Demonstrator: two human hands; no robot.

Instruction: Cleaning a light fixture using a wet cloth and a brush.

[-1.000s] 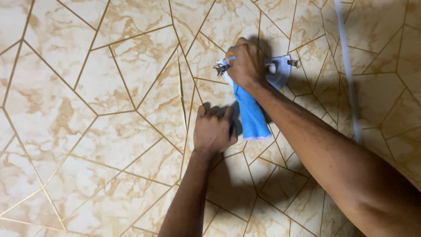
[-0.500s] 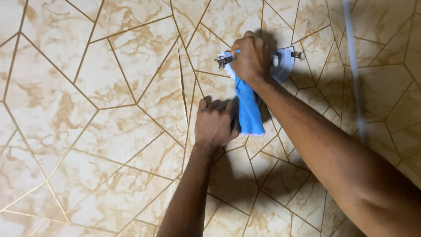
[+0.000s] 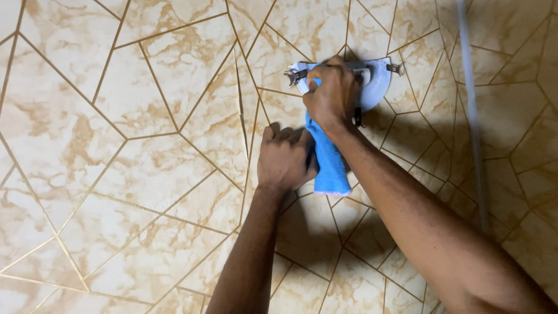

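No packages, labels, signs, screens.

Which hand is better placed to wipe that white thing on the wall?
The right hand. It already grips the blue cloth and presses it on the white fixture. The left hand rests flat on the tiled wall, lower down.

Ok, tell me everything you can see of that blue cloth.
The soft blue cloth, pale-edged at its lower hem, hangs bunched from the right hand, which presses its top against the white semicircular wall fixture. Its lower length drapes down the marbled tile wall, beside the left hand; whether they touch is unclear.
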